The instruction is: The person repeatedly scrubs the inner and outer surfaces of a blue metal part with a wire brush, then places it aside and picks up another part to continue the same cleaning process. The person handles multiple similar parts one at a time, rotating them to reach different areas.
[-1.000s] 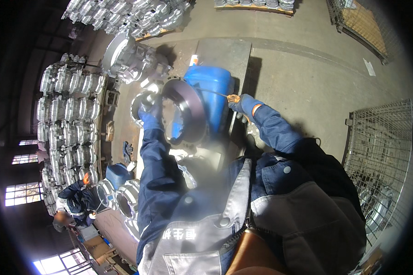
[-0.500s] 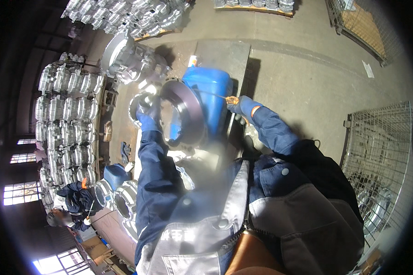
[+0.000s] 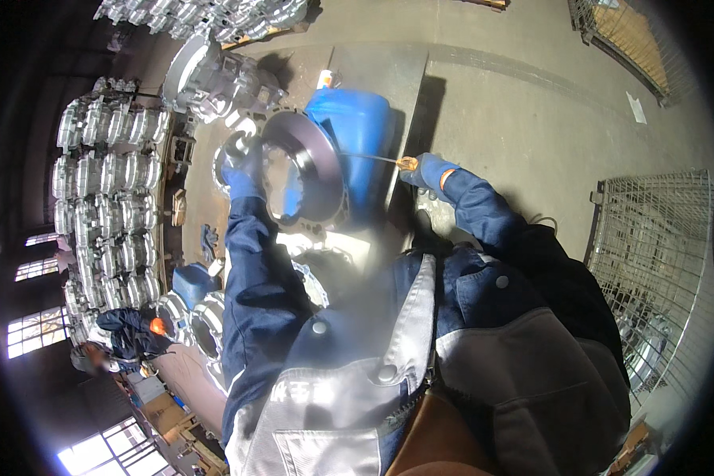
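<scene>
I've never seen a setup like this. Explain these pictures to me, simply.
There is no machine here, just a person's two gloved hands, seen from above by a wide fisheye camera worn on the head; that's why edges bend.

The left hand is at the left side of a ring-shaped metal casting; its finger grip is too blurred to tell. The right hand holds a thin-shafted tool by its orange handle, pointed toward the casting.

On the dark tabletop are a blue container, partly visible through the ring, and a small white bottle.
</scene>
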Demonstrator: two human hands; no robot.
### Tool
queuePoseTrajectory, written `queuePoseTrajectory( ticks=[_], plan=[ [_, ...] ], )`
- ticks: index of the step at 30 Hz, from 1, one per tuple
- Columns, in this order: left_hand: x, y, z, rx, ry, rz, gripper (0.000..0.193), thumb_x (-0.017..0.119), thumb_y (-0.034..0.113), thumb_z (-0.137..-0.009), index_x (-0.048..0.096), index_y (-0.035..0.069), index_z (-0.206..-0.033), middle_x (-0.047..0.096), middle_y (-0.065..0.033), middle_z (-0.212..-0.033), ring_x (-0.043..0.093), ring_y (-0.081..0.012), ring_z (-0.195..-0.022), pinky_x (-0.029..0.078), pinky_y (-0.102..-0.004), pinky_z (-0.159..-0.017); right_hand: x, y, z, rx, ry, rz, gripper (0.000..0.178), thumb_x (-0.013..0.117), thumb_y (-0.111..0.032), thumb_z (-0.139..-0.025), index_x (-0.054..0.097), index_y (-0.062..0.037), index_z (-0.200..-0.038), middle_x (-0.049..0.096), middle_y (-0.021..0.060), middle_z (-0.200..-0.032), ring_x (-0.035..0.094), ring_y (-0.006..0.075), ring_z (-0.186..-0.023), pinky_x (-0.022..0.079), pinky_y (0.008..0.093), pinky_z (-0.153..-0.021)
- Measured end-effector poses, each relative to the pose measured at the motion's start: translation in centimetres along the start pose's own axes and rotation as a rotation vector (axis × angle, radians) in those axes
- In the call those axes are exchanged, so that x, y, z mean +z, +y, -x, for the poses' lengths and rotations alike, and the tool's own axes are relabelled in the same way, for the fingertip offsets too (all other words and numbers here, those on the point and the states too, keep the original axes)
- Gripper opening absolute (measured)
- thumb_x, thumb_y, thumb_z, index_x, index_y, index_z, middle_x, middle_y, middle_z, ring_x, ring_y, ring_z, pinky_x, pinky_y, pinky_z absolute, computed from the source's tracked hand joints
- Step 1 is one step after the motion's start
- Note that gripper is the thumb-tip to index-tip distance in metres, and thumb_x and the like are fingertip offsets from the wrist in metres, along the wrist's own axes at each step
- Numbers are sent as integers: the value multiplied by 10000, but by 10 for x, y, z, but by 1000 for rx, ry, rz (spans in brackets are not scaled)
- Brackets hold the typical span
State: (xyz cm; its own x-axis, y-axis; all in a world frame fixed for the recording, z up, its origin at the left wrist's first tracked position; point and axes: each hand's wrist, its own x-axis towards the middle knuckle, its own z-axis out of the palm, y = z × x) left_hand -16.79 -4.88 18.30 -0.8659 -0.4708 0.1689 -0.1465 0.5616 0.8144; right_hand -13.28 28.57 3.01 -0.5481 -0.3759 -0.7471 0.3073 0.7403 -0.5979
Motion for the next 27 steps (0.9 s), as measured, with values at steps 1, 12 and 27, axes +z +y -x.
queuePoseTrajectory(
  ticks=[1,12,27],
  plan=[
    [0,0,2,-24,1,24,412,689,171,-791,533,153,-1173,618,-90,-920,608,-141,-715,493,-279,-573,5,6,6,-12,9,44,560,448,-510,-920,418,-230,-1404,575,117,-1283,618,285,-1063,479,365,-936],
    [1,9,5,-50,9,61,518,747,130,-762,516,86,-1223,622,-129,-1007,606,-175,-752,515,-292,-625,32,19,114,-166,1,184,458,427,-509,-935,570,-245,-1282,699,105,-1008,674,231,-749,530,326,-730],
    [-6,11,8,-62,-13,-102,475,705,329,-773,537,212,-1201,659,-101,-834,627,-168,-618,512,-326,-509,60,64,150,-428,-129,-782,325,687,-174,-870,616,-13,-1144,665,27,-911,593,87,-805,475,219,-715]
  ],
)
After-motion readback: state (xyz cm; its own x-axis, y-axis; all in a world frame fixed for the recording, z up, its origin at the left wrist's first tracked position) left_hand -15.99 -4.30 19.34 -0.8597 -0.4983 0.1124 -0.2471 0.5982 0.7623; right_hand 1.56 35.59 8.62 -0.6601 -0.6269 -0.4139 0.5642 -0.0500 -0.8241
